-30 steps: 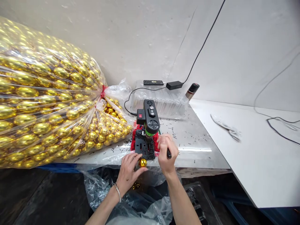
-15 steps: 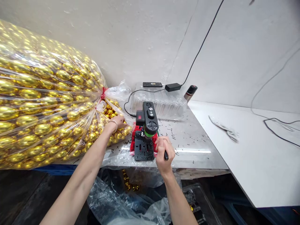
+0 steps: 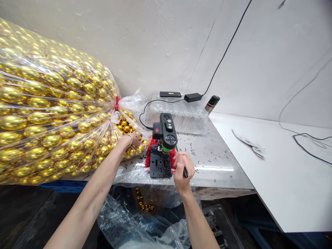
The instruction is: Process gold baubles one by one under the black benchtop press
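My left hand [image 3: 136, 139] at bag opening, fingers apparently around gold ball [image 3: 140, 138]; right hand [image 3: 184, 168] clenched on black handle [image 3: 185, 173].

Shiny round gold ball [image 3: 140, 138] at fingertips of left hand [image 3: 134, 138], beside heaped gold balls [image 3: 126, 128]. Black rod-shaped handle [image 3: 185, 173] in right hand [image 3: 183, 165], end protruding.

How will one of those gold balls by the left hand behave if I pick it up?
The gold ball would probably roll if nudged, being round. Its mirror-like surface looks smooth, so it may slip in a loose grip. It is likely light for its size, since the thin clear bag holds a huge heap of them, though weight can't be seen directly.
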`<action>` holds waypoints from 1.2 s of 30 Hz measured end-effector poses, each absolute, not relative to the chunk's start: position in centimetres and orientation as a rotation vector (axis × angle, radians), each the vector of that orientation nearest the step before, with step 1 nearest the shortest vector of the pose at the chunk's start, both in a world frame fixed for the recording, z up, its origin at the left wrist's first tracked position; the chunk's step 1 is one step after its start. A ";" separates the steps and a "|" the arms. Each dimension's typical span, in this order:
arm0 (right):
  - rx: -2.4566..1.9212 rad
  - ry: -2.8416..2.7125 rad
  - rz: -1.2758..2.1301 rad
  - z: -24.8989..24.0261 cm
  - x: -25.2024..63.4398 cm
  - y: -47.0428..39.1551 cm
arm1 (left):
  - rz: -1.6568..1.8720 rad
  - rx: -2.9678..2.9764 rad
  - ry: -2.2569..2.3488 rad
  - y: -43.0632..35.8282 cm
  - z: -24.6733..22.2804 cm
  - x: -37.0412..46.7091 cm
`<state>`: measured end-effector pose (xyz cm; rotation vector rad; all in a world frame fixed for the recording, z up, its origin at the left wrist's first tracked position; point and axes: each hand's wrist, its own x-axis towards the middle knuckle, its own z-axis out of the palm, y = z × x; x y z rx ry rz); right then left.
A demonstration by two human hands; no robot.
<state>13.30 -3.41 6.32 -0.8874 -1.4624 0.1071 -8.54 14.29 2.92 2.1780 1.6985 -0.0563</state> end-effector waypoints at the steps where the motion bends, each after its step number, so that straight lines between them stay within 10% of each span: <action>1: -0.892 -1.467 0.105 6.3 13.3 -3.4 | -0.069 2.155 1.694 14.4 2.8 -8.5; 21: -0.881 -1.529 0.123 6.0 13.9 -3.4 | 1.038 1.218 1.549 13.9 5.1 -9.1; 36: -0.872 -1.532 0.101 7.0 13.9 -3.4 | 1.114 0.510 0.965 0.0 2.8 -4.5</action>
